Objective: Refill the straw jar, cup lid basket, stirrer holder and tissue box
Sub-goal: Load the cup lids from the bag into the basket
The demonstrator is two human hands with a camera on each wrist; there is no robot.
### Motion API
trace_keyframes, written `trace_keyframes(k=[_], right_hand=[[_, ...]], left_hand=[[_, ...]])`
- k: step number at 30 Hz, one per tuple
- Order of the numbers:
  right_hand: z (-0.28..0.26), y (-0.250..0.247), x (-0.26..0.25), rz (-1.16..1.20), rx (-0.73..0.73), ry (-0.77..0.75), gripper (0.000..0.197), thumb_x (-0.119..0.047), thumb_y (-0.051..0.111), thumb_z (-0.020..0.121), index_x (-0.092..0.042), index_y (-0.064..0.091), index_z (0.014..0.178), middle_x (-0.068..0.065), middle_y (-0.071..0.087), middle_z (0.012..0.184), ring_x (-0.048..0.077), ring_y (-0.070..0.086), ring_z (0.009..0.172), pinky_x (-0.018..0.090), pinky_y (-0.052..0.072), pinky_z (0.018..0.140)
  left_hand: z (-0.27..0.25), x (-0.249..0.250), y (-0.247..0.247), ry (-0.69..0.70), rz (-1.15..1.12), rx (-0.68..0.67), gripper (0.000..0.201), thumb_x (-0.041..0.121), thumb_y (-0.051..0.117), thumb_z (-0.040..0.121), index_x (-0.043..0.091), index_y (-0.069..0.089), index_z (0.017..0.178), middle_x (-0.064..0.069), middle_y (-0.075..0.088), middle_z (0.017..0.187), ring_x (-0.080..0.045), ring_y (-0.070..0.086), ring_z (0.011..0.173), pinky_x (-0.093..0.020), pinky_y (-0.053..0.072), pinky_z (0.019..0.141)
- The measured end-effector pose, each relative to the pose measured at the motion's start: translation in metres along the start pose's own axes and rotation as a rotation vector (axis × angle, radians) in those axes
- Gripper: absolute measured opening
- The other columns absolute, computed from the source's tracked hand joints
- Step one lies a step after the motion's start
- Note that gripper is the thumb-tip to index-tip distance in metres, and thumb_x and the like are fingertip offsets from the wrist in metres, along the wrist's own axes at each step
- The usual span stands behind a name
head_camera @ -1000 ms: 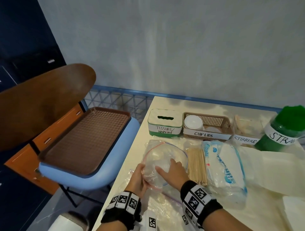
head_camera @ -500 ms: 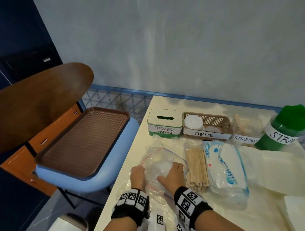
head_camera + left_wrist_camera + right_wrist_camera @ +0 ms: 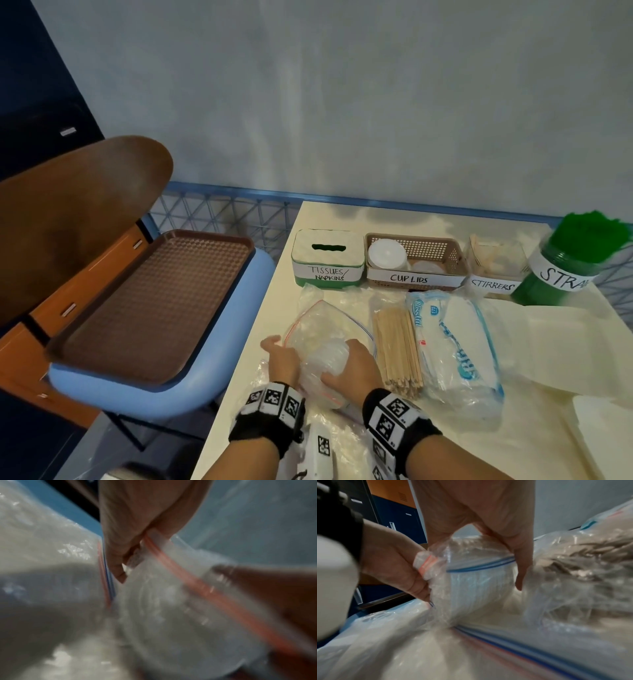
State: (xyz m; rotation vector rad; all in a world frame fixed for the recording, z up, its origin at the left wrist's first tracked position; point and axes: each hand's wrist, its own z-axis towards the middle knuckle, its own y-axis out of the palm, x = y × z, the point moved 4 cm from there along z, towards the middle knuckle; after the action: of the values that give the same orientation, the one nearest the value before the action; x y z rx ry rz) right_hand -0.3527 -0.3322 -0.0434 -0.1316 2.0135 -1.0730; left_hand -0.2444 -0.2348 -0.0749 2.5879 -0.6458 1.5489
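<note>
From above, both hands work a clear zip bag (image 3: 320, 337) of stacked lids (image 3: 327, 359) near the table's (image 3: 565, 442) front edge, with the lid basket (image 3: 416, 262) at the far side between the tissue box (image 3: 327, 260) and stirrer holder (image 3: 495, 267). The left wrist view, blurred, shows the left hand (image 3: 137, 524) pinching the bag's red zip edge (image 3: 197, 582). The right wrist view shows the right hand (image 3: 488, 520) curled over the lid stack through the plastic.

Black wristbands (image 3: 268, 416) with square-code tags
</note>
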Motion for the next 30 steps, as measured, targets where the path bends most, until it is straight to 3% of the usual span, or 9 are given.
trace_keyframes(k=[3, 5, 8, 13, 18, 22, 25, 28, 30], right_hand=[[0.002, -0.004, 0.005, -0.049, -0.04, -0.019, 0.08, -0.038, 0.072, 0.076, -0.01, 0.032, 0.139, 0.004, 0.037, 0.139, 0.018, 0.041, 0.126, 0.023, 0.035, 0.103], [0.004, -0.009, 0.01, -0.063, -0.044, -0.012, 0.081, -0.039, 0.073, 0.075, -0.011, 0.033, 0.14, 0.004, 0.041, 0.14, 0.018, 0.041, 0.128, 0.023, 0.032, 0.104], [0.005, -0.013, 0.014, -0.017, -0.029, 0.001, 0.071, -0.042, 0.073, 0.074, -0.016, 0.044, 0.133, 0.002, 0.052, 0.132, 0.018, 0.049, 0.121, 0.024, 0.037, 0.099], [0.006, -0.024, 0.026, 0.409, 0.046, 0.068, 0.053, -0.035, 0.077, 0.069, -0.02, 0.057, 0.115, 0.001, 0.064, 0.114, 0.018, 0.06, 0.103, 0.03, 0.049, 0.088], [-0.003, -0.056, 0.018, 0.79, 0.122, -0.021, 0.03, -0.022, 0.077, 0.073, -0.03, 0.06, 0.096, 0.004, 0.069, 0.104, 0.018, 0.065, 0.094, 0.036, 0.055, 0.083], [-0.012, -0.098, 0.005, 0.821, 0.232, -0.153, 0.038, -0.019, 0.077, 0.074, -0.031, 0.056, 0.103, -0.003, 0.062, 0.104, 0.013, 0.059, 0.096, 0.029, 0.05, 0.081], [-0.013, -0.128, -0.005, 0.662, 0.341, -0.269, 0.057, -0.022, 0.078, 0.073, -0.02, 0.053, 0.124, -0.005, 0.055, 0.114, 0.014, 0.05, 0.106, 0.028, 0.042, 0.088], [-0.012, -0.152, -0.02, 0.407, 0.454, -0.479, 0.067, -0.018, 0.083, 0.067, -0.018, 0.052, 0.126, -0.01, 0.046, 0.122, 0.011, 0.042, 0.118, 0.027, 0.033, 0.099], [-0.012, -0.163, -0.026, 0.298, 0.492, -0.576, 0.07, -0.015, 0.084, 0.062, -0.024, 0.054, 0.124, -0.013, 0.041, 0.127, 0.01, 0.036, 0.125, 0.03, 0.029, 0.104]], left_hand=[[-0.022, 0.016, 0.011, 0.489, 0.347, -0.039, 0.046, 0.021, 0.039, 0.098, 0.028, 0.021, 0.139, -0.005, 0.054, 0.097, -0.023, 0.054, 0.088, -0.035, 0.045, 0.08], [-0.019, 0.017, 0.018, 0.655, 0.59, -0.13, 0.046, 0.036, 0.034, 0.098, 0.038, 0.024, 0.143, -0.005, 0.053, 0.104, -0.023, 0.051, 0.098, -0.035, 0.041, 0.09], [0.001, 0.01, 0.014, 0.549, 0.676, -0.225, 0.041, 0.042, 0.026, 0.099, 0.036, 0.038, 0.138, -0.014, 0.058, 0.109, -0.029, 0.051, 0.106, -0.032, 0.039, 0.091], [0.025, -0.003, 0.008, 0.307, 0.703, -0.253, 0.043, 0.039, 0.025, 0.101, 0.021, 0.056, 0.124, -0.019, 0.059, 0.113, -0.034, 0.055, 0.106, -0.039, 0.044, 0.097], [0.01, 0.004, 0.011, 0.329, 0.819, -0.184, 0.04, 0.04, 0.029, 0.099, 0.025, 0.046, 0.133, -0.018, 0.042, 0.12, -0.033, 0.042, 0.115, -0.039, 0.037, 0.103], [-0.023, 0.071, 0.004, 0.589, 0.736, 0.076, 0.048, 0.042, 0.038, 0.097, 0.017, 0.039, 0.138, -0.013, 0.036, 0.134, -0.027, 0.035, 0.12, -0.035, 0.035, 0.097], [-0.047, 0.135, 0.008, 0.625, 0.669, -0.085, 0.049, 0.047, 0.031, 0.097, 0.011, 0.053, 0.12, -0.012, 0.058, 0.117, -0.022, 0.058, 0.096, -0.029, 0.041, 0.083], [-0.077, 0.177, 0.017, 0.426, 0.651, -0.391, 0.075, 0.068, 0.018, 0.088, 0.01, 0.057, 0.113, -0.01, 0.068, 0.096, -0.024, 0.068, 0.074, -0.036, 0.052, 0.085], [-0.094, 0.192, 0.025, 0.303, 0.526, -0.555, 0.08, 0.078, 0.019, 0.08, 0.014, 0.052, 0.115, -0.014, 0.067, 0.101, -0.027, 0.07, 0.075, -0.035, 0.055, 0.084]])
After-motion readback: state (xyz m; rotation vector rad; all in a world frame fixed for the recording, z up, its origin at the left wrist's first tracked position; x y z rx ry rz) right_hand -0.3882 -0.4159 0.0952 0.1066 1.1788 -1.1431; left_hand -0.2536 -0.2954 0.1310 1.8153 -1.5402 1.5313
